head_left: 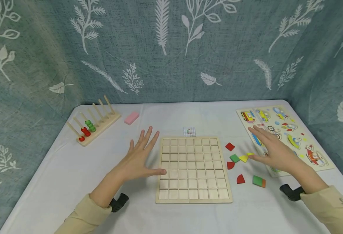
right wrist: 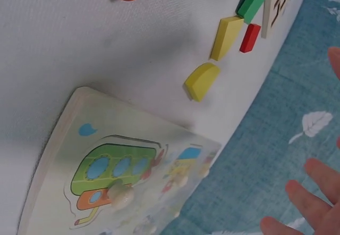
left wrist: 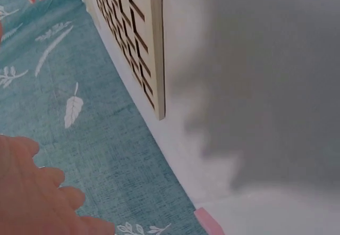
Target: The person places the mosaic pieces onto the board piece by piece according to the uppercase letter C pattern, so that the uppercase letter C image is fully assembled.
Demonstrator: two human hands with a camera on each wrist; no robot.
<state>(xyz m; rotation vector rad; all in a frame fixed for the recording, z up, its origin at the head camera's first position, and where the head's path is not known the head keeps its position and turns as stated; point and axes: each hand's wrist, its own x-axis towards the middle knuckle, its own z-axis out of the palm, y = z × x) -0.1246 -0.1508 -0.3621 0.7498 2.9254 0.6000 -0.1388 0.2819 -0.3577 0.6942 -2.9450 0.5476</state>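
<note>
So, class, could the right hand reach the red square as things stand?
Probably yes: the right hand looks empty, and the red square lies uncovered beside the grid board.

The table (head_left: 57,175) holds the grid board (head_left: 193,170) before me — a small card (head_left: 189,131) just behind it, loose pieces (head_left: 234,158) to its right, the picture puzzle (head_left: 303,143) farther right. The peg stand (head_left: 101,129) is back left, a block (head_left: 131,118) right of it. My left hand (head_left: 137,159) is near the board's left side — my right hand (head_left: 274,151) near the puzzle's.
</note>
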